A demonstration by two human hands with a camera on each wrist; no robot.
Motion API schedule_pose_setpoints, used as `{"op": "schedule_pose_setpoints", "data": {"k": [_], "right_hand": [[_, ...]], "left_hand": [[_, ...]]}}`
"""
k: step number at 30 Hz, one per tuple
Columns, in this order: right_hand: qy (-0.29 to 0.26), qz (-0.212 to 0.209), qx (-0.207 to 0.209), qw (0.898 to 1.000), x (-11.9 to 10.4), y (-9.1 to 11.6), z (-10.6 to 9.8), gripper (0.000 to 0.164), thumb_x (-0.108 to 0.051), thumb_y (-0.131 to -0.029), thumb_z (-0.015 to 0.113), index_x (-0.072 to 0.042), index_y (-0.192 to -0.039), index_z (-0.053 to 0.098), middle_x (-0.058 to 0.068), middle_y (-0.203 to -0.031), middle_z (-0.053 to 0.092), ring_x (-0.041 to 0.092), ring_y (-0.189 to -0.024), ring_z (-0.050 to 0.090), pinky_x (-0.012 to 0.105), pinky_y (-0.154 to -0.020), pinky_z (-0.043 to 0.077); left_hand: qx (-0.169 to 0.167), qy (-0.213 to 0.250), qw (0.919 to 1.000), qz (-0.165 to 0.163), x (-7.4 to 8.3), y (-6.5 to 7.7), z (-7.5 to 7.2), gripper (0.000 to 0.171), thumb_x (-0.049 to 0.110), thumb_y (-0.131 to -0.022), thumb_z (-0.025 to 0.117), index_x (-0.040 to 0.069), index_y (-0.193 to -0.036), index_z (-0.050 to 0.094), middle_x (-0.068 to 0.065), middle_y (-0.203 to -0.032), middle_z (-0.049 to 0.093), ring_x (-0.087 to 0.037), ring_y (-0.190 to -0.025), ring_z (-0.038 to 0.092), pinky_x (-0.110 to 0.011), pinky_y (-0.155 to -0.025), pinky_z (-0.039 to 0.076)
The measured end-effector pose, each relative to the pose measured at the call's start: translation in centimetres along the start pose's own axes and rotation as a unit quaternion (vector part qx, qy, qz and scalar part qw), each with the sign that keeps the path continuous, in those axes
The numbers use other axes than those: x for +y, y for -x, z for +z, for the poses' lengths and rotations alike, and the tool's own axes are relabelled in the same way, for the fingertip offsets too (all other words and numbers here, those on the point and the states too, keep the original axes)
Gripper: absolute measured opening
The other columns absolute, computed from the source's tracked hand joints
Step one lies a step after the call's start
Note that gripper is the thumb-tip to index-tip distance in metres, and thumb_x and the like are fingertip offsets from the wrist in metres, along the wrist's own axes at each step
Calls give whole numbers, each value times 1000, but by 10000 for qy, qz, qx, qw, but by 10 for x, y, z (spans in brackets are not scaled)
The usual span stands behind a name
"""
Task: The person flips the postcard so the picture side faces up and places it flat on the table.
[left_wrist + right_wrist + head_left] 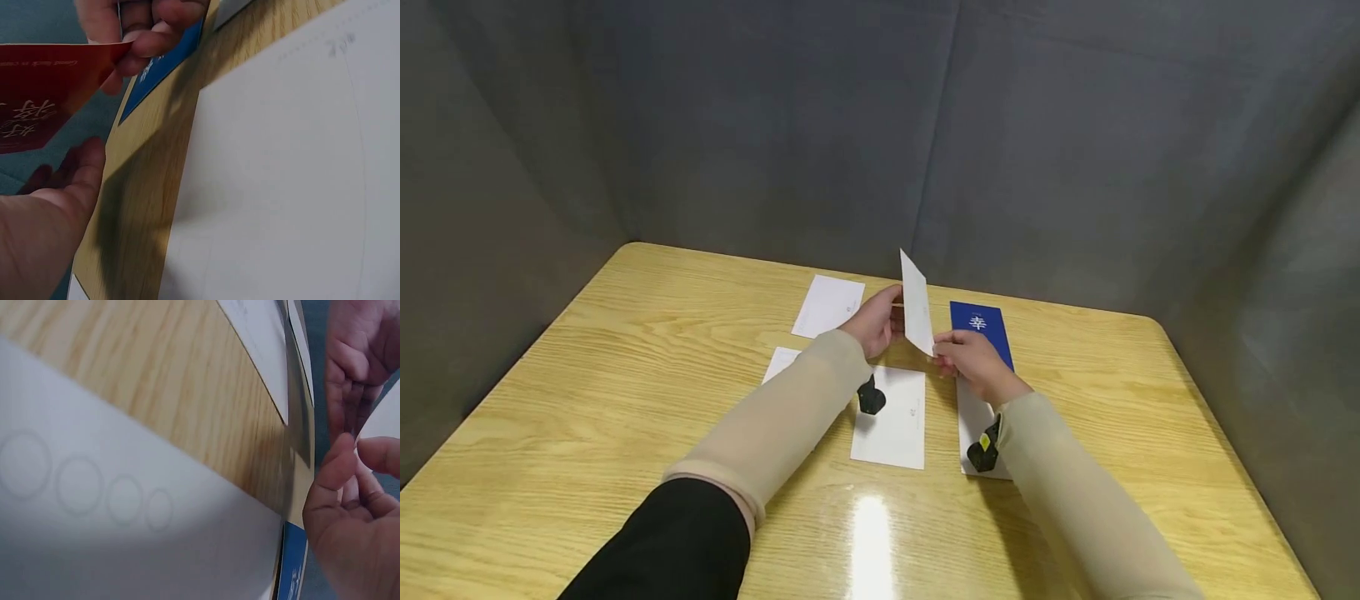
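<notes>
A card (916,304) stands tilted above the table, its white back towards the head view. In the left wrist view the same card (53,94) shows a red face with pale characters. My right hand (973,362) pinches its lower corner between thumb and fingers. My left hand (875,321) is beside the card's other side; its fingers (87,165) are loosely extended, with a gap to the card in the left wrist view. Below the right hand lie a blue card (992,329) with white characters and a white card (973,417), partly hidden by the hand and wrist camera.
Left of the hands a white card (829,306) lies near the table's back edge. Another white card (891,429) lies in front, and one more (778,361) is mostly covered by the left sleeve. A grey curtain (775,142) hangs behind the wooden table (587,400).
</notes>
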State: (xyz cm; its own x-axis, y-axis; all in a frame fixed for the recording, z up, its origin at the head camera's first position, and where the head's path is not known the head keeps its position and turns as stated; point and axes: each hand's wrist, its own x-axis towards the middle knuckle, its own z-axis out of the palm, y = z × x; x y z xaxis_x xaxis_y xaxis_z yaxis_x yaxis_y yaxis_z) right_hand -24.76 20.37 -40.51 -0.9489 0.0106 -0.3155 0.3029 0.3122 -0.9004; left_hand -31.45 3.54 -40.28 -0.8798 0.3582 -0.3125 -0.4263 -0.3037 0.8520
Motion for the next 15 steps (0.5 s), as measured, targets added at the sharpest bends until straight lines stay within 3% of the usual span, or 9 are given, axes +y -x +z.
{"op": "schedule_pose_setpoints", "data": {"k": [5,8,12,15], "right_hand": [[-112,15,-212,9997,-1,-1,3,27,-7,-108,53,5,-131,60,9,-103,63,17,-88,56,26,-76,48],[-212,96,-291,9993,-1,-2,5,27,-8,-108,53,4,-131,60,10,-104,64,17,-89,55,25,-75,46],[-256,144,-389,9988,1,0,6,27,-9,-108,52,3,-132,60,11,-109,65,18,-93,57,25,-78,47],[-446,57,-554,9975,2,1,5,28,-8,-108,52,4,-133,57,10,-110,64,19,-96,58,25,-80,49]], "left_hand": [[-35,108,9999,-75,1,1,0,24,25,-110,44,4,-119,51,-24,-129,61,-20,-87,62,-40,-95,51],[-108,38,9999,-59,1,0,0,34,23,-110,46,0,-135,47,-29,-144,51,-22,-90,61,-42,-99,50],[-151,-188,9997,11,0,0,1,41,21,-110,49,-2,-143,48,-24,-132,58,-20,-91,61,-35,-90,51],[-98,-125,9998,121,0,2,2,29,15,-110,48,-2,-133,54,-14,-113,63,-18,-89,60,-30,-83,50]]}}
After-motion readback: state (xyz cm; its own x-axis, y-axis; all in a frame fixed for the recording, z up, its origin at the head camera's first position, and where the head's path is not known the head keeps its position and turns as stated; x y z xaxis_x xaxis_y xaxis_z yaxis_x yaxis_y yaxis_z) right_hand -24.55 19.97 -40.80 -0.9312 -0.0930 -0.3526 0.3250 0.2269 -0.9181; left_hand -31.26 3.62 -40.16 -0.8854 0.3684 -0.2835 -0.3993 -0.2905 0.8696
